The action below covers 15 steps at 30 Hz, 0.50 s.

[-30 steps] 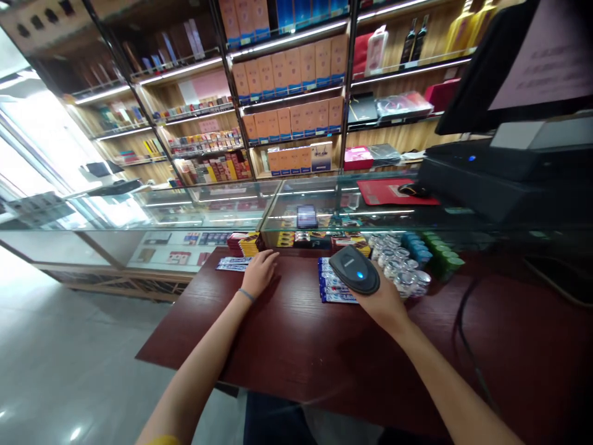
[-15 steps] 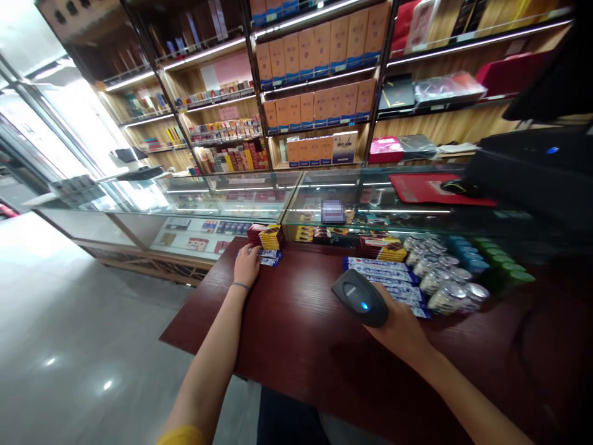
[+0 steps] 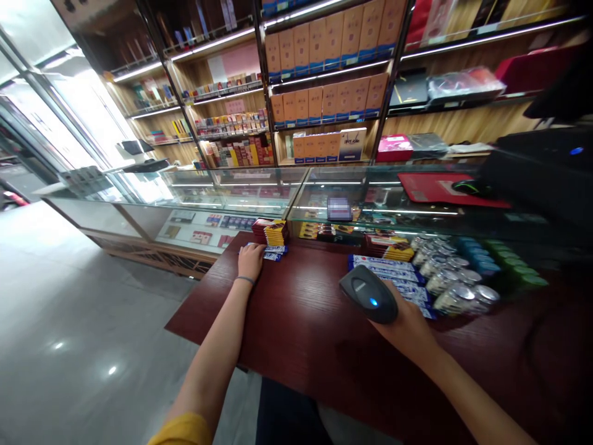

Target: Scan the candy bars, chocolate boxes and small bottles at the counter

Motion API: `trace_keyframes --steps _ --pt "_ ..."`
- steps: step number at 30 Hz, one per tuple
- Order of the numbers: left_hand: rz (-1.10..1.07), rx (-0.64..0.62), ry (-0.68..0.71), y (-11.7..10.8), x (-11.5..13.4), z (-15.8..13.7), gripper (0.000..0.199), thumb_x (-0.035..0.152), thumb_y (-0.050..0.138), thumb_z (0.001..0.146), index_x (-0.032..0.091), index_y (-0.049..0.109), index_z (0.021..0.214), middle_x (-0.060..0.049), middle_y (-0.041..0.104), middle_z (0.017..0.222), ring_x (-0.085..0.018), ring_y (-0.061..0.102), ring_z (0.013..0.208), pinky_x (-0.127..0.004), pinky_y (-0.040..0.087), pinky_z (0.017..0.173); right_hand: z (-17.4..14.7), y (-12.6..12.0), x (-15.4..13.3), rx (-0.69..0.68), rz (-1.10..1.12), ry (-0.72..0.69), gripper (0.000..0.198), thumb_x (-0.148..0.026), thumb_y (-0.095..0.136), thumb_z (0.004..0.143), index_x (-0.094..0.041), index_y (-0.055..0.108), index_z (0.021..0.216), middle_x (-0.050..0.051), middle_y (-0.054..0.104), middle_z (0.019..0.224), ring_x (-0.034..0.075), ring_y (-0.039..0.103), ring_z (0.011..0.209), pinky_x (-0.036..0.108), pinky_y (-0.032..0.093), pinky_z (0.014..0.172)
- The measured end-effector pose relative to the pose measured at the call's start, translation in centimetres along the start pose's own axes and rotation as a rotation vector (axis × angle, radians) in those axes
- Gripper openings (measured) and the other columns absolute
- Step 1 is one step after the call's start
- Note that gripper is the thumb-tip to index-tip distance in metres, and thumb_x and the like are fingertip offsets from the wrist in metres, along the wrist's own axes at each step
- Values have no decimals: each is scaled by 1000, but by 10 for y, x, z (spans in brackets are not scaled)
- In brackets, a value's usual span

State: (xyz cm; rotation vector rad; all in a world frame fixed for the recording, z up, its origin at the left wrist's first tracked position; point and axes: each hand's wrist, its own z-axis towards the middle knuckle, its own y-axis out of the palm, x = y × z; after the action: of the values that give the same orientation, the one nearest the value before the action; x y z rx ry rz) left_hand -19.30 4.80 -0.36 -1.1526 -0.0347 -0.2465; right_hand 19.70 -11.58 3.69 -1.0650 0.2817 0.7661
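Observation:
My right hand (image 3: 407, 324) is wrapped round the handle of a black barcode scanner (image 3: 368, 295) with a lit blue light. The scanner is held above the table, its head pointing left. Slim blue-and-white packets (image 3: 389, 269) lie in a row behind and beside it. At the table's far left, my left hand (image 3: 251, 262) has its fingers bent over a blue-and-white packet (image 3: 276, 251), which sticks out on both sides; the fingertips are partly hidden. Just behind that hand stands a stack of yellow and dark red packs (image 3: 273, 233).
Clear jars with silver lids (image 3: 456, 296) stand on the right, beside blue and green cans (image 3: 514, 259). More yellow and red packs (image 3: 391, 247) sit against the glass display counter (image 3: 241, 191). On the glass lies a red mat (image 3: 445, 188) with a mouse.
The view has shifted slightly, so most things sit a little further right. My left fingers look more drawn together over the packet. The right hand still holds the scanner in much the same place.

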Motion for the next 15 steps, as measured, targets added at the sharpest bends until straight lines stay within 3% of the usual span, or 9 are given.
trace_keyframes --steps 6,10,13,15 --pt "-83 128 100 -17 28 -5 24 22 50 97 22 71 109 -10 72 104 -26 62 103 -39 45 95 -2 3 9 27 -11 12 42 -30 60 83 -22 53 123 7 77 90 27 76 78 29 52 61" --pt "-407 157 144 -14 67 -14 28 30 46 101 24 69 115 -8 72 111 -22 65 103 -33 49 92 -3 2 7 34 -86 42 40 -29 60 82 -25 54 120 4 75 84 29 76 75 29 50 59" --pt "-816 69 -19 -3 98 -19 27 37 50 99 22 71 108 -6 74 102 -21 69 95 -32 53 85 -2 -1 0 19 -109 78 37 -28 59 82 -26 51 118 3 74 81 29 75 72 30 49 58" --pt "-1138 -93 -187 4 114 -23 31 46 57 94 20 71 104 -5 74 91 -21 70 83 -32 56 74 0 -2 -2 -12 -104 81 40 -27 60 81 -27 48 119 3 75 82 29 76 71 30 48 57"
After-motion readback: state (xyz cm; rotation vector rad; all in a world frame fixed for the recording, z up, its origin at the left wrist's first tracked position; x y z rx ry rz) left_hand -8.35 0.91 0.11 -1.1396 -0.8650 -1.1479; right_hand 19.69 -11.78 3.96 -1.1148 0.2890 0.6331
